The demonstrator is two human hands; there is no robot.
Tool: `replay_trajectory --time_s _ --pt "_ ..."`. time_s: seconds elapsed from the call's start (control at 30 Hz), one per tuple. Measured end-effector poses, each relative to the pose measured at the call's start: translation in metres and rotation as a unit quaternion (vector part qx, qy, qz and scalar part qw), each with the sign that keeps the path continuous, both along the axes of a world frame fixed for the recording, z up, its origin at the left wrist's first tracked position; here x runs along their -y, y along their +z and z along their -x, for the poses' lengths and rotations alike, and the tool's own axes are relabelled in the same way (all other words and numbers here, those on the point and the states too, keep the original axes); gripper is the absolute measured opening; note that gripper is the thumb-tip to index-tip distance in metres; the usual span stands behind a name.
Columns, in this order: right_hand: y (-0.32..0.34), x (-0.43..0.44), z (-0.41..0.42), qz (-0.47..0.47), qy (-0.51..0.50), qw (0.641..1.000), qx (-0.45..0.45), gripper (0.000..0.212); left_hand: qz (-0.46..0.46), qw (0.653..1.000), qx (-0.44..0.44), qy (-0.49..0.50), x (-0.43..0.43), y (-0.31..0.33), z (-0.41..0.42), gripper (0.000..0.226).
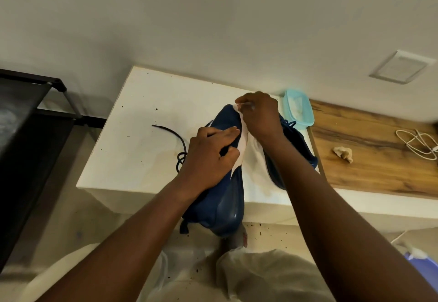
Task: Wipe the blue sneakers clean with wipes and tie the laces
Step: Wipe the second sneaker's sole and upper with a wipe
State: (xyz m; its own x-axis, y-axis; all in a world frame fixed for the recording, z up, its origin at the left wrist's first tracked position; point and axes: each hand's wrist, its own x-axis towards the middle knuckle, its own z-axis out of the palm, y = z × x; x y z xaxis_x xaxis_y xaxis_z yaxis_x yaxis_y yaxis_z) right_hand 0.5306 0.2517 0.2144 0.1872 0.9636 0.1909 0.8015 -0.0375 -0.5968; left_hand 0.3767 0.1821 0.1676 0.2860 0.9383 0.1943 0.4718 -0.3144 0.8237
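A blue sneaker [225,202] lies on its side on the white table [132,140], its heel hanging over the near edge. My left hand [211,157] presses down on its upper, fingers on the shoe. My right hand [260,117] pinches a white wipe [241,145] near the toe, and the wipe stretches along the sneaker's side. A second blue sneaker [296,145] sits to the right, mostly hidden behind my right forearm. A loose dark lace [173,136] trails left across the table.
A light blue wipes tub [298,110] stands at the back right of the table. A wooden surface [374,150] to the right holds a crumpled used wipe [343,153] and a white cable [419,143]. A dark rack [28,121] stands at the left.
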Motion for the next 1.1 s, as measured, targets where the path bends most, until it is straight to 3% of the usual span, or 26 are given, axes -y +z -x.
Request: replay_trajectory --time_s 0.17,0.27,0.5,0.63,0.73,0.8,0.97,1.1 --pt "0.002 -0.018 0.001 0.07 0.017 0.996 0.043 0.023 -0.015 1.0 -0.01 0.002 0.001 0.0 -0.001 0.052" --pt "0.005 -0.003 -0.009 0.115 0.037 0.991 0.064 0.015 -0.017 0.999 -0.03 -0.002 0.001 -0.002 -0.001 0.054" --pt "-0.003 -0.022 -0.002 0.061 -0.017 0.998 -0.018 0.016 -0.023 0.999 -0.036 0.003 -0.001 -0.005 -0.003 0.053" --pt "-0.004 -0.036 0.001 0.078 0.025 0.995 0.065 0.023 -0.024 0.999 -0.021 0.024 -0.001 -0.006 0.001 0.052" --pt "-0.005 0.002 0.0 0.084 0.047 0.989 0.11 0.024 -0.018 0.999 -0.009 0.039 -0.003 -0.007 0.006 0.053" --pt "-0.008 0.03 -0.005 0.041 0.038 0.99 0.126 0.024 -0.011 0.999 -0.009 0.035 -0.005 -0.006 0.008 0.054" --pt "0.019 0.044 0.0 -0.101 -0.038 0.994 -0.006 0.017 -0.001 0.999 -0.017 0.027 -0.001 -0.001 0.004 0.049" --pt "0.019 0.022 0.011 -0.063 0.022 0.998 -0.017 0.018 -0.004 1.0 -0.007 0.023 -0.001 0.0 0.004 0.054"
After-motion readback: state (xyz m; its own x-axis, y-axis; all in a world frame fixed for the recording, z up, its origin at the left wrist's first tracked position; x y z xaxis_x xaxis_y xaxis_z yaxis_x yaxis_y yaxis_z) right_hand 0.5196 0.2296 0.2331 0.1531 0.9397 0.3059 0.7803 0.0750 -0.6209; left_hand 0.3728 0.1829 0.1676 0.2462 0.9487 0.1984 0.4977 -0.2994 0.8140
